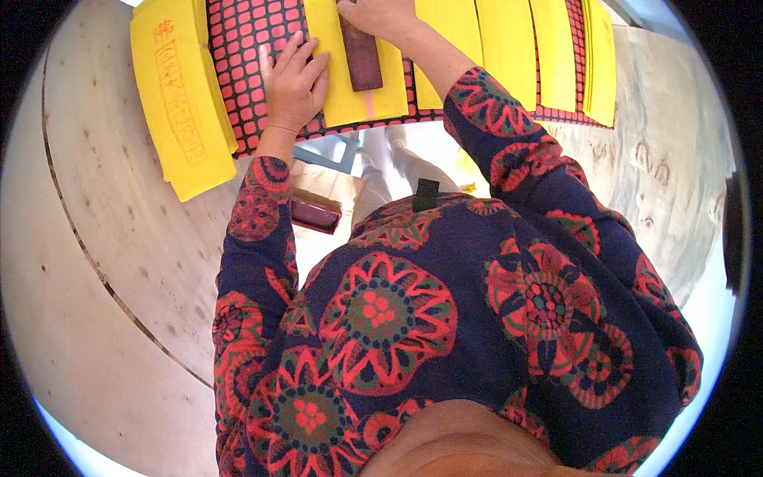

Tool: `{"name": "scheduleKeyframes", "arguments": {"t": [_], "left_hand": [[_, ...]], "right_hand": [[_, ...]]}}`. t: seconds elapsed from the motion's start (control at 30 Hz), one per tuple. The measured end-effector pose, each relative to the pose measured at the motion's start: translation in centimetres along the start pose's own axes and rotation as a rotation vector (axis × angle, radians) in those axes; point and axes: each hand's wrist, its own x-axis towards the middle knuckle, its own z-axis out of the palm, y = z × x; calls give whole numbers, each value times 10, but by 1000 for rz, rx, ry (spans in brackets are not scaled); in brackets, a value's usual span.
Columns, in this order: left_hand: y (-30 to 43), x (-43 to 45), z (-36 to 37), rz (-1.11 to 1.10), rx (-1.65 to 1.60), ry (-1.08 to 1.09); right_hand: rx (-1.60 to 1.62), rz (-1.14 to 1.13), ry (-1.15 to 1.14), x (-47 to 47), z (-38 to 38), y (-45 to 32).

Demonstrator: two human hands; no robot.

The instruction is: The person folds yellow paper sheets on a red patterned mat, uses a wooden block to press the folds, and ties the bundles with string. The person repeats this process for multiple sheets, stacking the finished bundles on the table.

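My right hand (378,15) grips the upper part of a dark red-stained block stamp (362,62), which stands or lies on a stack of yellow paper (335,89). A pink mark shows on the paper just below the block. Fingers spread, my left hand (296,83) rests at the left edge of this stack and on the red-and-black checked cloth (244,71). More yellow sheets (506,53) lie side by side to the right. At the left, another yellow stack (185,113) bears red printing.
Wooden boards (119,208) extend at the left, and another wooden surface (650,155) at the right. Below the cloth's near edge are a dark red tray or box (316,216), brown cardboard (334,186) and a blue-grey frame (340,155).
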Motion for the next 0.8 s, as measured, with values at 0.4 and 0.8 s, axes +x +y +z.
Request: {"name": "scheduleKeyframes", "arguments": {"t": [0.4,0.8], "left_hand": [[0,1,-2,13,26,-18],[7,4,-7,40,57,-58]], "right_hand": [[6,-36,17,-5,4,0],[160,1,57,1,-9,11]]}}
